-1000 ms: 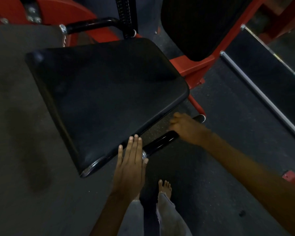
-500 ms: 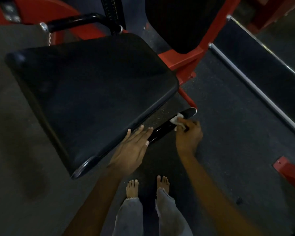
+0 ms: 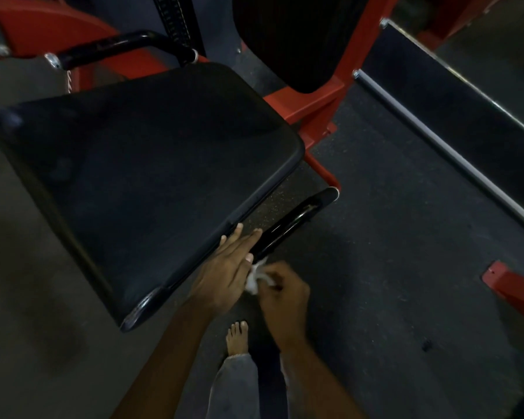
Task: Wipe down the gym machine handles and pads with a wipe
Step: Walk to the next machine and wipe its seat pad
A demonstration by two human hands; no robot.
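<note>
Resting flat on the near right edge of the black seat pad (image 3: 139,176), the left hand (image 3: 224,273) has its fingers straight and together, their tips reaching over the pad's rim toward the glossy black handle (image 3: 297,220). That handle runs along the pad's right side, just apart from it, with speckled floor showing in the gap between the two; its far end, capped in chrome, meets the red frame (image 3: 318,116).

Just right of the left hand, below the near end of the handle, the right hand (image 3: 285,294) has its fingers curled around a crumpled white wipe (image 3: 256,278). The wipe sticks out from the fingers toward the left hand's thumb and sits close to the handle's near end; whether it touches the handle cannot be told, as the hand is blurred.

Beyond the seat pad, a second black handle (image 3: 124,45) curves across its far edge in front of red metal. A dark back pad (image 3: 288,40) stands past the pad's far right corner, held by the red frame. Below both hands, a bare foot (image 3: 238,338) and grey trouser leg (image 3: 233,385) stand on the dark floor (image 3: 390,267).
</note>
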